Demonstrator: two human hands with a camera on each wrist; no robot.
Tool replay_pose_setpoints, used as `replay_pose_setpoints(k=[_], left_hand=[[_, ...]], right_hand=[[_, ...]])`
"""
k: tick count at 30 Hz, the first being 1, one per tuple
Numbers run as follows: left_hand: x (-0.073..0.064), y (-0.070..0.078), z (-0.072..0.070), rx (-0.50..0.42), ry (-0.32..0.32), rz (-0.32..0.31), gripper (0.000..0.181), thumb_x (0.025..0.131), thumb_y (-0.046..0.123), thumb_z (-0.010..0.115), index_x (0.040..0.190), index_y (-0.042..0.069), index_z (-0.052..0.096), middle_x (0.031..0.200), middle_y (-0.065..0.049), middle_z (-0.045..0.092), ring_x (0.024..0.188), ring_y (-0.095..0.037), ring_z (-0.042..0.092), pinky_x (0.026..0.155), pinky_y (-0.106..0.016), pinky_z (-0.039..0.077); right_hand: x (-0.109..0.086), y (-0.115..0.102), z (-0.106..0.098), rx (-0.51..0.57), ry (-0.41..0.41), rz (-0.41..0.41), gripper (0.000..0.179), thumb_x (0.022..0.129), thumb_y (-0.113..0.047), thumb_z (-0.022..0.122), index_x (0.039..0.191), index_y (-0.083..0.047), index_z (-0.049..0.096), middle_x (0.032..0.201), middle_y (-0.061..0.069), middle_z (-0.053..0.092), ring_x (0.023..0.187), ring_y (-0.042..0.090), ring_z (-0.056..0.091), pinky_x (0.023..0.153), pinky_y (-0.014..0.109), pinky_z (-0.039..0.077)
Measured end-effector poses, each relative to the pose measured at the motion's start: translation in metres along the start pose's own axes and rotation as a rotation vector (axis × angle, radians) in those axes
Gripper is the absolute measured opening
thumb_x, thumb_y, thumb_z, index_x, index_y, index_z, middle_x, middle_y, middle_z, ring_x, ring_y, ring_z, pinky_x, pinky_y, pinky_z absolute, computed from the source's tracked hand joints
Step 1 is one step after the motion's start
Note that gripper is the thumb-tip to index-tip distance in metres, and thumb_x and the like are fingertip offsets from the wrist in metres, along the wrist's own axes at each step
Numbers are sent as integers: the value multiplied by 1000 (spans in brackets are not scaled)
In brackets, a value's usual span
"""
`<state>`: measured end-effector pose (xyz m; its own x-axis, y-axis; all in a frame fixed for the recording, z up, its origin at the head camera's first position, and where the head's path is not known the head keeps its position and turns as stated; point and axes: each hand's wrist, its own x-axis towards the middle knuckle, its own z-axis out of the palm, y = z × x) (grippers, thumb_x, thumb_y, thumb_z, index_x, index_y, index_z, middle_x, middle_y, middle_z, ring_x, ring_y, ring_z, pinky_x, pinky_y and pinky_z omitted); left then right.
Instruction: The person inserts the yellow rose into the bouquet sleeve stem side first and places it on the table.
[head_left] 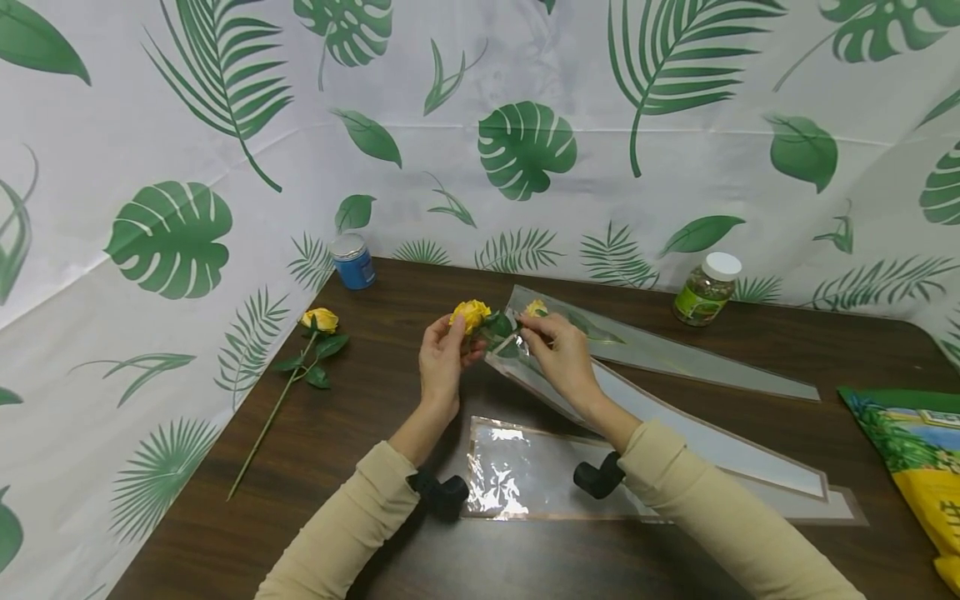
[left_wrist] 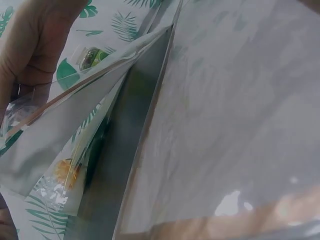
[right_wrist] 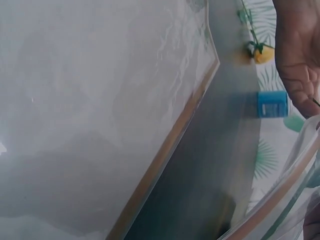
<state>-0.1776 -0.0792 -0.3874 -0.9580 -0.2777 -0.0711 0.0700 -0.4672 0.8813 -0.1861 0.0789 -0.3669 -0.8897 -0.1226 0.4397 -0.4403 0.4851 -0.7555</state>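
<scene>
My left hand (head_left: 438, 367) holds a yellow artificial rose (head_left: 471, 315) just below its bloom, thumb beside the petals. The rose's green leaves and stem point right, into the wide mouth of a clear tapered flower sleeve (head_left: 697, 429) with a brown border. My right hand (head_left: 562, 358) pinches at the sleeve's mouth, close to the leaves. How far the stem reaches inside is hard to see. Behind it lies another sleeve (head_left: 720, 367) with a yellow rose (head_left: 536, 307) inside, its bloom also showing in the left wrist view. A flat sleeve (head_left: 540, 471) lies nearer me, under my forearms.
On the left of the dark wooden table (head_left: 405, 358) lies a loose yellow rose (head_left: 321, 320). A blue can (head_left: 353, 262) stands at the back left, a white-lidded jar (head_left: 705, 292) at the back right. A green and yellow bag (head_left: 918, 467) sits at the right edge.
</scene>
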Motion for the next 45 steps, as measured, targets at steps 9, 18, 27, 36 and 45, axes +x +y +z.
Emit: replay_pose_setpoints(k=[9, 18, 27, 36, 45], left_hand=[[1, 1, -8, 129, -171, -142, 22, 96, 12, 53, 116, 2, 51, 80, 2, 61, 59, -6, 59, 57, -17, 50], [7, 6, -10, 349, -303, -285, 27, 95, 14, 55, 117, -1, 51, 85, 0, 57, 59, -7, 58, 56, -17, 48], [13, 7, -9, 557, -342, -274, 32, 92, 16, 61, 115, -7, 56, 78, 0, 61, 59, -7, 58, 56, -18, 50], [15, 6, -11, 646, -413, -262, 31, 90, 12, 61, 113, -8, 56, 77, 0, 65, 62, -7, 59, 64, -24, 53], [8, 0, -10, 745, -515, -199, 36, 94, 21, 59, 117, -7, 57, 95, -13, 67, 72, -11, 61, 69, -28, 54]], right_hand=[[3, 6, -5, -15, -17, 11, 20, 88, -4, 64, 107, -1, 70, 89, 13, 65, 76, 21, 61, 65, 20, 49], [5, 9, -6, -2, -38, -62, 18, 86, 0, 65, 103, 1, 71, 91, 13, 67, 75, 19, 58, 63, 19, 49], [5, 11, -4, -5, -73, -101, 17, 87, -2, 64, 102, -1, 71, 93, 12, 67, 71, 14, 51, 58, 20, 42], [2, 9, -1, 10, -88, -113, 17, 85, 0, 66, 101, 0, 71, 85, 11, 65, 67, 12, 47, 55, 20, 38], [-2, 12, 1, -39, -107, -86, 18, 85, -1, 66, 102, -2, 72, 84, 9, 65, 67, 12, 48, 57, 20, 38]])
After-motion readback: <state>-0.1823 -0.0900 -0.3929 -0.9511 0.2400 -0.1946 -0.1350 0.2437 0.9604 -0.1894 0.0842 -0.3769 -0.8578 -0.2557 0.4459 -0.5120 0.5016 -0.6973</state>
